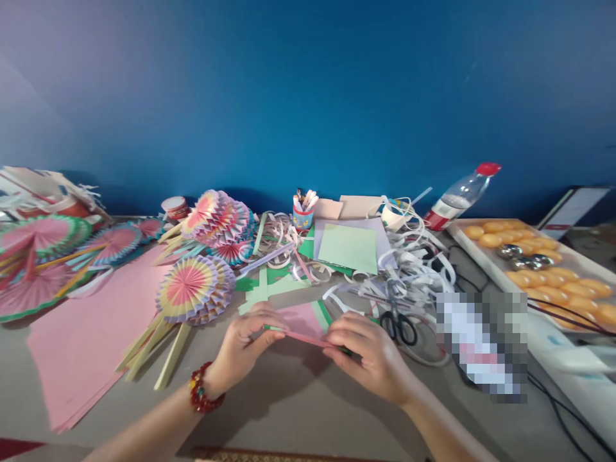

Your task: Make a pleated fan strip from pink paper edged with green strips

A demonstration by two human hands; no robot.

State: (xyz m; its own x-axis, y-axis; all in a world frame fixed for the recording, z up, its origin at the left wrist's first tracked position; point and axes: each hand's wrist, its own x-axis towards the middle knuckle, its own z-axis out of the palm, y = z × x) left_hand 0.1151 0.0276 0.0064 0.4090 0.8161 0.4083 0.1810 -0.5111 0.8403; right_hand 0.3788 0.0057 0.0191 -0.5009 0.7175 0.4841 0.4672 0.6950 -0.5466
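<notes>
over the grey tabletop (289,414), left hand (251,343) and right hand (366,353) are pinching a pink, green-edged paper sheet (301,318); uneven finger pressure could be skewing folds.

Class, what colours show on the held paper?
The paper is pink with green edges, shown best in the head view.

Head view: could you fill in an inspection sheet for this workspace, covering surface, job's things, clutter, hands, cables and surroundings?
Surface: grey table, shadowed beneath the hands.
Job's things: green-edged pink paper, held above the table.
Clutter: loose paper strips, scissors beside them; paper fans on the left.
Hands: left hand and right hand, fingers pinching the paper.
Cables: dark cables, right side.
Surroundings: blue wall behind.
</notes>
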